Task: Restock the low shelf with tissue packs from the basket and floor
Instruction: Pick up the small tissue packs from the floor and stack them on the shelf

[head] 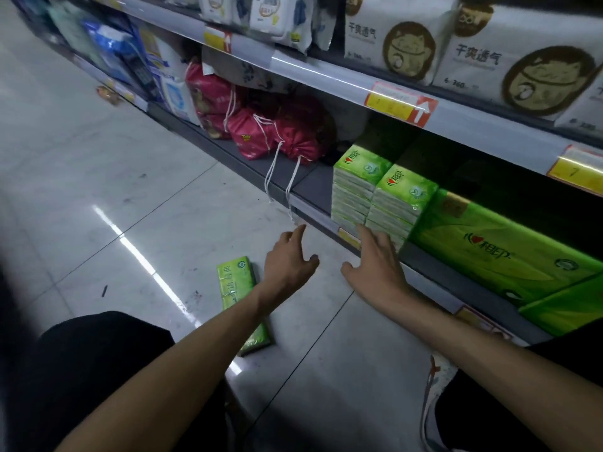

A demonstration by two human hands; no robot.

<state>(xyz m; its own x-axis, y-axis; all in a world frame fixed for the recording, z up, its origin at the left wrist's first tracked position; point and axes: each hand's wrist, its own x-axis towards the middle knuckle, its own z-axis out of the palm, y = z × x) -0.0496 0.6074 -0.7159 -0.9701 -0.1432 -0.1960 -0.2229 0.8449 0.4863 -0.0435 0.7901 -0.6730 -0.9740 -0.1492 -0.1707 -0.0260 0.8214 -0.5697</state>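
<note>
The low shelf [313,187] holds two stacks of green tissue packs [381,197] at its front edge. Another tissue pack [239,298] lies on the floor [98,190], partly under the left forearm. The left hand [287,261] and right hand [380,261] are empty, fingers spread; the right perhaps touches the stacks

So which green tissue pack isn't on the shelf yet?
The long green pack lying flat on the floor beside the left hand; the other green packs all sit on the low shelf.
</note>
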